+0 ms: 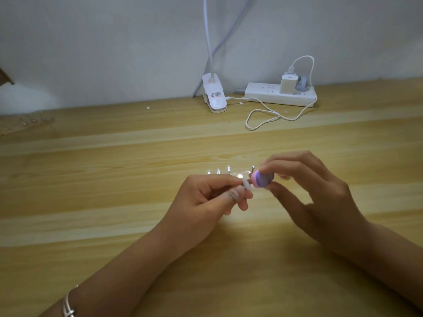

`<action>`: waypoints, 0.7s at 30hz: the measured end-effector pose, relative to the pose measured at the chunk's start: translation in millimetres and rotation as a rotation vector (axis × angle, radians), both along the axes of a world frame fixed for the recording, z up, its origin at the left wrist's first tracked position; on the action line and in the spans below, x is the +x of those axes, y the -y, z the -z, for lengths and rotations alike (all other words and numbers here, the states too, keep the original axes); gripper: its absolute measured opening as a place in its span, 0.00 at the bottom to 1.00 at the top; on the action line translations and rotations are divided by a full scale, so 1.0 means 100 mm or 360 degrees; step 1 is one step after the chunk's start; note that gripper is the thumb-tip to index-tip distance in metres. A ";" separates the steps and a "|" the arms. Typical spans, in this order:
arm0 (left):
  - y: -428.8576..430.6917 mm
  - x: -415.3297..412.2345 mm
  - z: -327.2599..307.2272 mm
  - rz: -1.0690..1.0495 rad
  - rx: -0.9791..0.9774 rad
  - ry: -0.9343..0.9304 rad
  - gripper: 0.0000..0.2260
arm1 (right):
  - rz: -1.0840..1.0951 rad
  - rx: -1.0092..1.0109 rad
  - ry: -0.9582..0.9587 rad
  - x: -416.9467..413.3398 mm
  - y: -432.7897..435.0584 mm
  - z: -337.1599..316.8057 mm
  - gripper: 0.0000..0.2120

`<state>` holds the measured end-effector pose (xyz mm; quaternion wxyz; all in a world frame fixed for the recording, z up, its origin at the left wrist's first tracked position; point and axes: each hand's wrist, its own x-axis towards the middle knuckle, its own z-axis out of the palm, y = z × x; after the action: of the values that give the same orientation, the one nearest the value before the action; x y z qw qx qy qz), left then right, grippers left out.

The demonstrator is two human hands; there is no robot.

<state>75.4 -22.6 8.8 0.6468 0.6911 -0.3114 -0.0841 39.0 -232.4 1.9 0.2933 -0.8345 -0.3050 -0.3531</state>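
Note:
A small round pink and purple charm [329, 178] with a little metal clasp at its top is pinched between the thumb and forefinger of my right hand [320, 197]. My left hand [206, 197] pinches a small white piece [315, 186] that touches the charm's left side. Both hands hover just above the wooden table [114, 179], close together at the middle of the view. What the white piece is stays unclear, since my fingers hide most of it.
At the back by the wall, a white clip lamp base [215, 97] grips the table edge. Beside it lies a white power strip [280, 96] with a charger plugged in. A white cable [263, 113] loops over the table. A silver bracelet [68, 305] is on my left wrist.

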 end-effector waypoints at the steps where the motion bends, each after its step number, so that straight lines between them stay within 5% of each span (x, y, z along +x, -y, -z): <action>1: 0.00 0.00 0.00 0.0023 -0.0004 0.0001 0.07 | -0.0048 0.0007 0.0019 -0.03 -0.04 0.01 0.06; 21: -0.01 -0.02 -0.01 0.0144 -0.0016 -0.0151 0.09 | -0.0124 -0.0076 0.0059 -0.08 -0.10 0.04 0.08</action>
<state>73.5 -21.7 9.7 0.6599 0.6682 -0.3118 -0.1444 31.1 -222.3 -2.2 0.2810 -0.8222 -0.3509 -0.3493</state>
